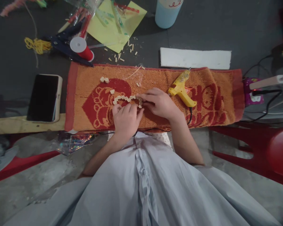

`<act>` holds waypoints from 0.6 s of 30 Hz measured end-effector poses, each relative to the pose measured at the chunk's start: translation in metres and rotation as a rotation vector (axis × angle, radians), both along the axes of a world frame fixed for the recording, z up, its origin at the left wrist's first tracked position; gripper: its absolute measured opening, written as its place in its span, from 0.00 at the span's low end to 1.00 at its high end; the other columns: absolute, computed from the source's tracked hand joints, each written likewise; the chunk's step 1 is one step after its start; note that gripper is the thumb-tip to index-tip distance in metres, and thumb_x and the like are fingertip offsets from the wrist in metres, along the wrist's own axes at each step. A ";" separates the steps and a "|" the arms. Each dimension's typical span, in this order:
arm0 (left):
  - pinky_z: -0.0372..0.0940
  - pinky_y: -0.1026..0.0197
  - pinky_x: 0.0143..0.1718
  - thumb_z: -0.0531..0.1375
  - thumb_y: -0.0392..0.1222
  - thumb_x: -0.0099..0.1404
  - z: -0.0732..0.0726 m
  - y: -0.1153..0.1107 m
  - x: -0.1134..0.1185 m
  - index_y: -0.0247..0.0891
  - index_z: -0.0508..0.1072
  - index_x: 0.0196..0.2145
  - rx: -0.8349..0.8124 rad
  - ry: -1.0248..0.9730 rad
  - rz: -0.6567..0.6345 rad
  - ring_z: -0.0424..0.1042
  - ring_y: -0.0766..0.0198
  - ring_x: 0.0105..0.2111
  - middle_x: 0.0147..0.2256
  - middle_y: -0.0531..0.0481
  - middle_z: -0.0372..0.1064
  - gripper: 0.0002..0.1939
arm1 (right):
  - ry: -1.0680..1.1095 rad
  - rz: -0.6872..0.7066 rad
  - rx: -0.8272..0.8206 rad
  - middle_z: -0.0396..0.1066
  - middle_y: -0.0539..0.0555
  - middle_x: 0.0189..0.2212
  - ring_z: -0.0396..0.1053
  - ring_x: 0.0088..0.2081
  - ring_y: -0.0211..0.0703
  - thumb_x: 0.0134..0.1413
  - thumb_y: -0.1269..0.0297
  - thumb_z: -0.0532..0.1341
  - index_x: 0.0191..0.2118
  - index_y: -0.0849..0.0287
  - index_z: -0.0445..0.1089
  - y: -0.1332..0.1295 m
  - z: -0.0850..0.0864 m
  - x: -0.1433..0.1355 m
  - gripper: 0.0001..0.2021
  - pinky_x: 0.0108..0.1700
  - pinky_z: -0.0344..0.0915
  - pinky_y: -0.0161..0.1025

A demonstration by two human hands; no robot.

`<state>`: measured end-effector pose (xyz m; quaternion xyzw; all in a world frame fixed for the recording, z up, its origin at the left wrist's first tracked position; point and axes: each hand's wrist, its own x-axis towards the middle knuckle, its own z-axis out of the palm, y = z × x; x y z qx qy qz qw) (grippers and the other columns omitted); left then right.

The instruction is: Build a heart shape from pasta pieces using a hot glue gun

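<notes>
A chain of small pale wooden pieces (125,98) curves over the orange and red towel (155,78), its lower part hidden by my hands. My left hand (126,120) is closed on the near side of the chain, fingers curled against it. From the right, my right hand (158,102) pinches the chain's right end with thumb and fingertips. Small clusters of the same pieces (104,80) lie on the towel at the upper left. To the right of my right hand rests a yellow glue gun (182,89), nozzle pointing away from me.
A black phone (44,98) lies left of the towel. Beyond it are a red thread spool (82,48), dark-handled tool, yellow paper (134,18) and wood scraps. A white strip (195,58) and a blue-filled cup (167,14) stand farther back. Cables and a purple box (253,94) are right.
</notes>
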<state>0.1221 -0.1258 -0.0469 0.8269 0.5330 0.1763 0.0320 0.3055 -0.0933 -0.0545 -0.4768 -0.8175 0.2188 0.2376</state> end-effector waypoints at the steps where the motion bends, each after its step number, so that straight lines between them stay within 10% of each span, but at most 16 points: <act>1: 0.56 0.52 0.45 0.56 0.49 0.70 0.002 -0.001 -0.002 0.41 0.74 0.37 -0.006 -0.007 0.001 0.71 0.58 0.31 0.29 0.48 0.74 0.11 | 0.004 -0.002 0.001 0.73 0.56 0.36 0.67 0.39 0.48 0.60 0.71 0.55 0.55 0.56 0.72 -0.001 0.002 0.001 0.20 0.44 0.63 0.44; 8: 0.58 0.51 0.46 0.52 0.42 0.72 0.028 0.026 -0.023 0.41 0.75 0.44 -0.121 -0.009 -0.102 0.71 0.58 0.33 0.30 0.49 0.73 0.12 | -0.020 -0.270 0.076 0.75 0.57 0.35 0.70 0.37 0.49 0.60 0.66 0.59 0.43 0.59 0.76 -0.025 0.021 -0.003 0.10 0.41 0.65 0.44; 18: 0.61 0.50 0.54 0.54 0.33 0.65 0.050 0.112 -0.014 0.37 0.77 0.45 -0.346 0.109 -0.820 0.67 0.53 0.50 0.43 0.45 0.71 0.15 | -0.075 -0.679 -0.016 0.76 0.53 0.28 0.71 0.29 0.42 0.61 0.52 0.60 0.36 0.58 0.74 -0.066 0.001 -0.059 0.14 0.30 0.59 0.35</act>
